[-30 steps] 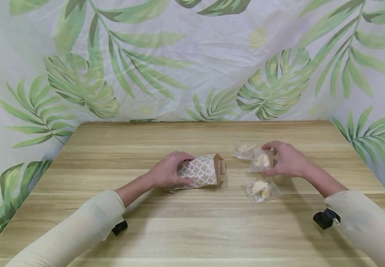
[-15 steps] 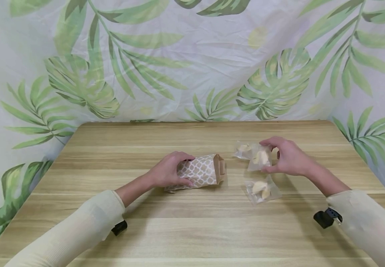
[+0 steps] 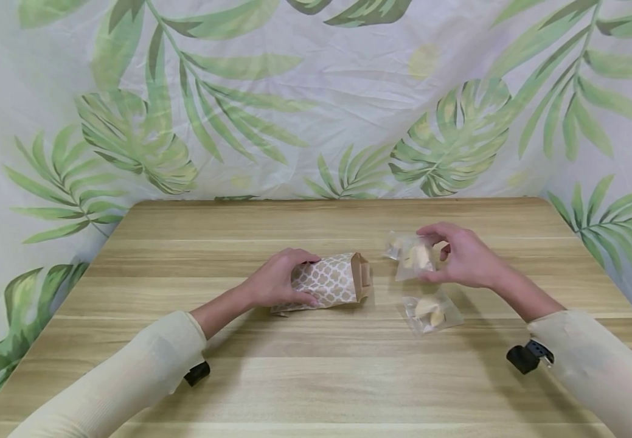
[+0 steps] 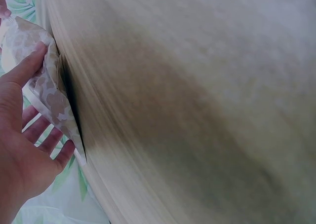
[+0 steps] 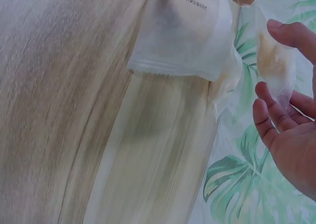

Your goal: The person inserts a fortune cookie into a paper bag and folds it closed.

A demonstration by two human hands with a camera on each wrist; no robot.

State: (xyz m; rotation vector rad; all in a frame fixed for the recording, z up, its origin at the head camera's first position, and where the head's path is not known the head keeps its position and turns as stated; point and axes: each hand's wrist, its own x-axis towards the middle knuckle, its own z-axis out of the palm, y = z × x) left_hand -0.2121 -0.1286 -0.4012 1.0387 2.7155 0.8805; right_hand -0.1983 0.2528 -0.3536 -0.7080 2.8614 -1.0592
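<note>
A brown paper bag point(image 3: 331, 281) with a white lattice print lies on its side on the wooden table point(image 3: 316, 377), mouth facing right. My left hand point(image 3: 277, 281) grips its closed end; the bag point(image 4: 47, 91) also shows against my fingers in the left wrist view. My right hand point(image 3: 460, 255) pinches a clear wrapped fortune cookie point(image 3: 415, 260) lifted just above the table, to the right of the bag's mouth. The same packet point(image 5: 274, 61) shows between thumb and fingers in the right wrist view. Another wrapped cookie point(image 3: 430, 311) lies nearer me, and a third point(image 3: 395, 246) lies partly hidden behind the held one.
A leaf-print cloth point(image 3: 316, 103) hangs behind and around the table. The table's far edge point(image 3: 332, 201) runs just below it. A white packet point(image 5: 185, 34) lies on the wood in the right wrist view.
My right hand has lifted the wrapped cookie off the table and carried it left toward the bag's mouth. The left hand and bag have stayed still.
</note>
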